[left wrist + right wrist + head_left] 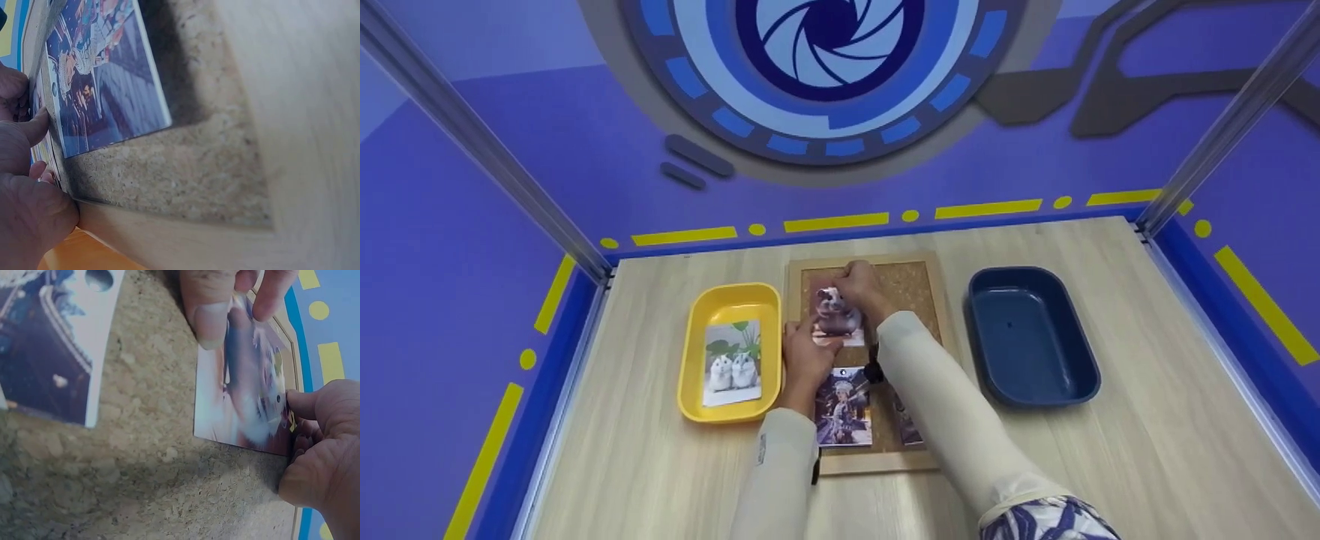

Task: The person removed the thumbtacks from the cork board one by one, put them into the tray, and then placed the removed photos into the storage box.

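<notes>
A hamster photo [837, 311] lies on the upper left of the cork board [906, 289]. At its top edge, my right hand [861, 286] has curled fingers and pinches the photo with the thumb on its face; the other fingertips are hidden. My left hand [808, 360] rests at the lower left corner, with thumb and forefinger stretched along the photo's edges. In the right wrist view the left thumb [211, 323] presses on the photo's bottom end. Below, a costumed-figure photo [844, 409] is fixed to the board by a round pin near its top.
Left of the board, a yellow tray [688, 375] holds a photo of two white hamsters [733, 367]. A dark blue tray [1027, 337] stands on the right. Another photo [910, 426] on the board is partly hidden by my right sleeve [941, 397]. Purple panels [585, 150] enclose the table.
</notes>
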`<action>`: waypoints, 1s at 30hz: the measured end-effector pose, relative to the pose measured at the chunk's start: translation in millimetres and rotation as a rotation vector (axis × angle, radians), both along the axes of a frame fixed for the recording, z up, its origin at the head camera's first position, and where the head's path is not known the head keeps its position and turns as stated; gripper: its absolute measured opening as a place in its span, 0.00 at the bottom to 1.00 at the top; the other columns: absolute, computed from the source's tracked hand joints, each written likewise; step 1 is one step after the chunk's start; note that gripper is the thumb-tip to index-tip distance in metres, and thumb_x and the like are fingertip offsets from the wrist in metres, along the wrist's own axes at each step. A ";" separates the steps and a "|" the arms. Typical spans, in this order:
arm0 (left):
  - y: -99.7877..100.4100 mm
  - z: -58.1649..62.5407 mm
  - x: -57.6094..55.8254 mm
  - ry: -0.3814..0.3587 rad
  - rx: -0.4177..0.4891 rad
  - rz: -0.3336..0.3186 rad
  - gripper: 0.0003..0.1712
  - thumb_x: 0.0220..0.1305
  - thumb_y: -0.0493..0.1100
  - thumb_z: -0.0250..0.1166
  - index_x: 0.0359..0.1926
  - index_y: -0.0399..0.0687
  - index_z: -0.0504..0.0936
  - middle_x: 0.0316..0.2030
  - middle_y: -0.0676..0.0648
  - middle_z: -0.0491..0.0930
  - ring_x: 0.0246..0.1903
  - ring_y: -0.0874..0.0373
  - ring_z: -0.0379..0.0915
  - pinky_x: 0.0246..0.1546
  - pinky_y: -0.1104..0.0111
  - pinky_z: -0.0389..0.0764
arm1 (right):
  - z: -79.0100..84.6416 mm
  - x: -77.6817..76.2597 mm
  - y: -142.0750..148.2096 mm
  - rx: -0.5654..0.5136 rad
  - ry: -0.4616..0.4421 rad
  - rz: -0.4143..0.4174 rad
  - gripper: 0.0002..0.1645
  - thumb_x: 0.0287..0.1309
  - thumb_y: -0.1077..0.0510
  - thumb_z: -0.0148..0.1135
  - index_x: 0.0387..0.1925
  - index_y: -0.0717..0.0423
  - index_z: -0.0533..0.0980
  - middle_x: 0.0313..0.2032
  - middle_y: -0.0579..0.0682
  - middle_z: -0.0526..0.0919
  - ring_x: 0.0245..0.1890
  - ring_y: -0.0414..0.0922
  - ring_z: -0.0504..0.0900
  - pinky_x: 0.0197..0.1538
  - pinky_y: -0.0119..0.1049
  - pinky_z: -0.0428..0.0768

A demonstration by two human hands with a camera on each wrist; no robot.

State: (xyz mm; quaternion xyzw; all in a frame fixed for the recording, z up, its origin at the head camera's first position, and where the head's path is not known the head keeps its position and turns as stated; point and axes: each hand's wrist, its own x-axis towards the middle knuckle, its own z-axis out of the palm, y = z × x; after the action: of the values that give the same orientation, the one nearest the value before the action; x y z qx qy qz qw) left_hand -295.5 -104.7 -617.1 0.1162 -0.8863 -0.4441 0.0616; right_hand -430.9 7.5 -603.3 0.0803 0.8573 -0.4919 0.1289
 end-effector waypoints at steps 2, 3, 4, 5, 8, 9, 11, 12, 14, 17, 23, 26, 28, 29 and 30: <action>0.3 0.6 -0.2 -0.012 0.002 0.004 0.39 0.55 0.39 0.82 0.68 0.40 0.81 0.57 0.33 0.76 0.59 0.39 0.76 0.69 0.50 0.76 | -0.3 0.3 0.7 -0.001 0.018 0.016 0.17 0.67 0.59 0.67 0.22 0.49 0.74 0.25 0.44 0.74 0.27 0.41 0.74 0.27 0.32 0.71; 0.3 1.2 -0.1 -0.019 0.002 0.006 0.39 0.55 0.39 0.82 0.68 0.40 0.81 0.57 0.34 0.76 0.59 0.39 0.76 0.70 0.50 0.76 | -0.5 0.4 1.2 0.001 0.029 0.025 0.17 0.67 0.60 0.67 0.22 0.49 0.74 0.25 0.43 0.73 0.27 0.41 0.73 0.27 0.32 0.70; 0.5 1.5 -0.2 -0.023 0.003 0.006 0.39 0.55 0.39 0.82 0.69 0.40 0.81 0.57 0.34 0.76 0.59 0.39 0.75 0.70 0.51 0.76 | -1.0 0.0 1.8 -0.003 0.032 0.031 0.18 0.67 0.60 0.67 0.21 0.49 0.73 0.24 0.43 0.73 0.26 0.41 0.73 0.26 0.32 0.70; 0.6 1.6 -0.6 -0.028 0.003 0.005 0.39 0.56 0.39 0.82 0.69 0.40 0.81 0.57 0.34 0.76 0.59 0.40 0.75 0.70 0.51 0.75 | -1.2 0.0 2.8 -0.001 0.036 0.038 0.18 0.67 0.61 0.66 0.21 0.49 0.73 0.24 0.43 0.72 0.27 0.41 0.73 0.26 0.32 0.69; 0.1 2.8 -1.0 -0.027 0.009 0.001 0.39 0.56 0.38 0.81 0.69 0.40 0.80 0.57 0.34 0.75 0.60 0.40 0.75 0.70 0.50 0.75 | -1.1 0.7 5.8 -0.009 0.066 0.065 0.17 0.68 0.62 0.64 0.22 0.49 0.73 0.26 0.44 0.73 0.28 0.41 0.73 0.28 0.32 0.70; -0.3 2.8 -1.1 -0.027 0.012 0.000 0.39 0.56 0.38 0.81 0.69 0.40 0.80 0.57 0.34 0.75 0.60 0.40 0.75 0.70 0.50 0.75 | -1.3 1.2 6.7 -0.014 0.074 0.074 0.16 0.68 0.62 0.63 0.23 0.49 0.74 0.27 0.44 0.73 0.29 0.42 0.73 0.29 0.32 0.70; -1.3 2.4 -1.1 -0.037 0.017 0.001 0.39 0.56 0.39 0.81 0.70 0.41 0.80 0.58 0.34 0.75 0.61 0.40 0.74 0.71 0.50 0.75 | -2.5 2.2 8.2 -0.029 0.101 0.095 0.13 0.69 0.63 0.62 0.26 0.51 0.75 0.28 0.44 0.74 0.31 0.42 0.73 0.31 0.33 0.71; -1.6 2.2 -0.9 -0.036 0.016 0.002 0.39 0.56 0.39 0.81 0.69 0.41 0.80 0.58 0.34 0.75 0.61 0.39 0.75 0.70 0.50 0.75 | -3.2 2.9 8.9 -0.038 0.115 0.104 0.12 0.70 0.63 0.62 0.27 0.52 0.76 0.29 0.44 0.75 0.31 0.42 0.74 0.32 0.32 0.72; -2.3 1.3 -0.4 -0.041 0.008 0.005 0.39 0.56 0.39 0.81 0.69 0.41 0.80 0.58 0.34 0.75 0.61 0.39 0.75 0.70 0.49 0.75 | -4.9 4.2 10.3 -0.061 0.146 0.126 0.08 0.69 0.64 0.62 0.30 0.56 0.78 0.29 0.44 0.75 0.32 0.42 0.74 0.34 0.32 0.73; -2.3 0.1 -0.1 -0.042 -0.008 0.007 0.39 0.55 0.39 0.82 0.68 0.41 0.80 0.58 0.33 0.76 0.61 0.38 0.75 0.70 0.49 0.75 | -7.6 5.2 12.8 -0.091 0.181 0.147 0.06 0.69 0.65 0.61 0.33 0.61 0.79 0.29 0.44 0.75 0.32 0.41 0.74 0.35 0.30 0.73; -0.9 -0.3 -0.7 -0.035 -0.012 -0.007 0.39 0.56 0.39 0.81 0.68 0.40 0.80 0.59 0.33 0.76 0.61 0.38 0.75 0.69 0.49 0.75 | -9.4 6.6 21.0 -0.217 0.158 0.151 0.07 0.74 0.64 0.59 0.36 0.62 0.77 0.29 0.44 0.74 0.33 0.42 0.73 0.35 0.30 0.72; -0.7 0.3 -1.3 -0.032 -0.010 -0.012 0.38 0.56 0.39 0.81 0.68 0.40 0.80 0.58 0.33 0.76 0.60 0.38 0.75 0.68 0.49 0.75 | -9.3 6.6 25.8 -0.276 0.148 0.150 0.08 0.76 0.63 0.58 0.36 0.59 0.76 0.31 0.45 0.74 0.34 0.43 0.73 0.36 0.32 0.72; -0.9 0.7 -1.8 -0.029 -0.006 -0.010 0.38 0.55 0.38 0.81 0.68 0.40 0.81 0.57 0.33 0.76 0.59 0.38 0.75 0.68 0.49 0.76 | -9.2 6.4 27.7 -0.293 0.145 0.158 0.07 0.75 0.64 0.57 0.36 0.58 0.76 0.32 0.45 0.75 0.35 0.43 0.74 0.37 0.32 0.73; -1.2 1.1 -2.1 -0.029 -0.002 -0.006 0.38 0.55 0.38 0.82 0.68 0.40 0.81 0.56 0.33 0.76 0.59 0.38 0.75 0.68 0.49 0.76 | -9.0 6.0 28.3 -0.291 0.145 0.163 0.07 0.75 0.64 0.57 0.36 0.57 0.76 0.32 0.45 0.75 0.35 0.43 0.74 0.38 0.32 0.73; -1.5 1.2 -2.7 -0.028 0.001 -0.003 0.38 0.55 0.38 0.82 0.67 0.40 0.81 0.56 0.33 0.76 0.59 0.38 0.75 0.67 0.49 0.76 | -8.7 5.4 28.7 -0.291 0.145 0.167 0.07 0.75 0.63 0.57 0.36 0.57 0.76 0.33 0.45 0.75 0.36 0.43 0.74 0.39 0.32 0.74</action>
State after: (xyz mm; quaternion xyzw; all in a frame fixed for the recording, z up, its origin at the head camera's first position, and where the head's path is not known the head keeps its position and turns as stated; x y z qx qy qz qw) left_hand -298.1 -106.2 -615.9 0.1211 -0.8871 -0.4428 0.0483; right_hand -425.4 36.1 -612.1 -0.0463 0.7879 -0.6027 0.1175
